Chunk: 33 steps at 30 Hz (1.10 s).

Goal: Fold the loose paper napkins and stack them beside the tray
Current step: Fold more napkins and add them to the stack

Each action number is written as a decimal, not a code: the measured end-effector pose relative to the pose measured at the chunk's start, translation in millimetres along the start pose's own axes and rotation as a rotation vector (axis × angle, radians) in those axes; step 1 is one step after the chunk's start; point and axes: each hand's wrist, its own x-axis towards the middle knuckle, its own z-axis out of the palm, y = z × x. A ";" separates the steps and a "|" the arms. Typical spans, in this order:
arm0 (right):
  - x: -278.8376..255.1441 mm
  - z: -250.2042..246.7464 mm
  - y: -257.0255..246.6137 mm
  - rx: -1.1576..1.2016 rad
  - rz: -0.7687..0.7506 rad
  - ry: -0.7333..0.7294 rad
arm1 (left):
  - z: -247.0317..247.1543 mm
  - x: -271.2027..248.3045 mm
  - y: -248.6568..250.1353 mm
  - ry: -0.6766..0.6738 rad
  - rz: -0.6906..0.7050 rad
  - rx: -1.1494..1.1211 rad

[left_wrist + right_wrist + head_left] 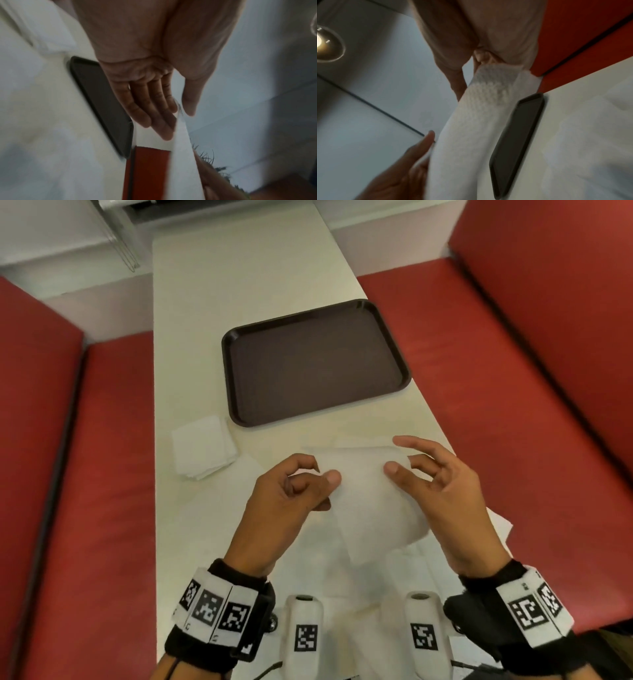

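Both hands held one loose napkin (363,501) up off the table (260,275): the left hand (291,501) pinched its left edge between thumb and curled fingers, and the right hand (442,491) pinched the opposite edge between thumb and a finger, its other fingers fanned out and relaxed. In the left wrist view the paper ran edge-on between the thumb and the fingers (154,108); in the right wrist view its dimpled, embossed surface hung from the fingertips (that texture should give the pads some bite). The sheet drooped between the two grips and sagged toward the near side, so I judged it very light, limp and easy to tear or crumple; it would want a light pinch at the corners or edges, with the crease pressed flat against the tabletop, not in the air. More unfolded napkins (404,573) lay flat on the near part of the table beneath the hands, pale against the pale surface and hard to count. Farther out to the left, a stack of folded napkins (202,448) sat just beside the near left corner of the dark brown tray (233,392), which lay toward the far right. Red bench seats (113,440) flanked the table on either side.
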 end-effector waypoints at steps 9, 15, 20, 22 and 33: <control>12.1 74.2 19.3 0.193 0.082 -0.123 | -89.2 -5.7 2.4 -0.040 0.195 0.202; 21.3 117.8 23.3 0.239 0.077 -0.290 | -131.2 -8.9 0.9 0.008 0.305 0.254; 31.9 144.5 17.7 0.229 0.113 -0.323 | -144.2 -5.7 -3.2 0.116 0.228 0.139; 36.3 151.3 18.0 0.093 0.039 -0.267 | -145.5 -2.1 -4.3 0.199 0.124 -0.005; 74.7 177.7 37.8 -0.133 -0.040 -0.126 | -202.7 58.9 -34.8 0.377 -0.157 0.031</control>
